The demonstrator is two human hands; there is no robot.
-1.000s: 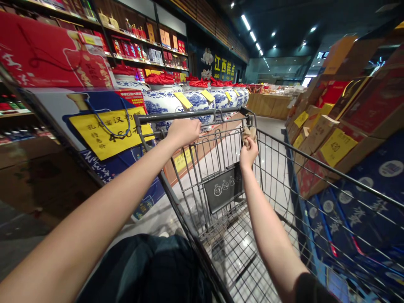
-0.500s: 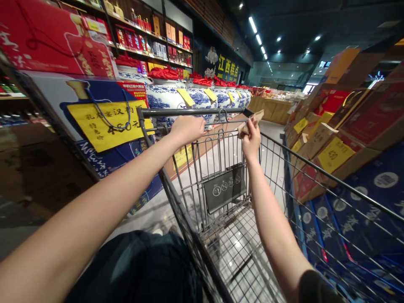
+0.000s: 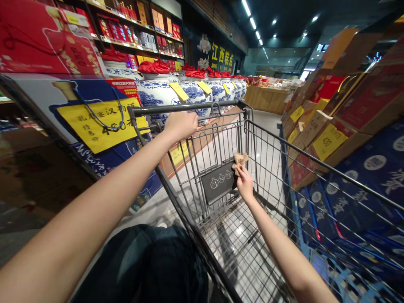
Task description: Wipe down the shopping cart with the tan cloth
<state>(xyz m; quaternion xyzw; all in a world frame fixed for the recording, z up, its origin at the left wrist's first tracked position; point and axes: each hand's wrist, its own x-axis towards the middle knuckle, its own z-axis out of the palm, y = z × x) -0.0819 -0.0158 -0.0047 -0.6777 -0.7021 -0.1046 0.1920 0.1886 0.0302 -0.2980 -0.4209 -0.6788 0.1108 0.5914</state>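
Note:
A grey metal shopping cart (image 3: 274,147) stands in front of me, its wire basket holding nothing that I can see. My left hand (image 3: 182,125) is wrapped round the cart's dark handle bar (image 3: 151,110). Lower down, inside the basket, my right hand (image 3: 244,182) pinches a crumpled tan cloth (image 3: 240,160). The cloth is at the upper right corner of the dark grey panel (image 3: 217,183) with round white symbols, which is fixed to the cart's wire end.
Blue-and-white jars (image 3: 158,90) with red cloth tops line the left side, near gift boxes (image 3: 28,38) and a yellow price sign (image 3: 101,122). Stacked cartons (image 3: 318,130) and blue boxes (image 3: 344,202) stand along the right. A wooden counter (image 3: 265,99) is farther back.
My right hand has moved down with the cloth, from the right end of the handle to the panel. My left hand still holds the handle. The view has shifted slightly.

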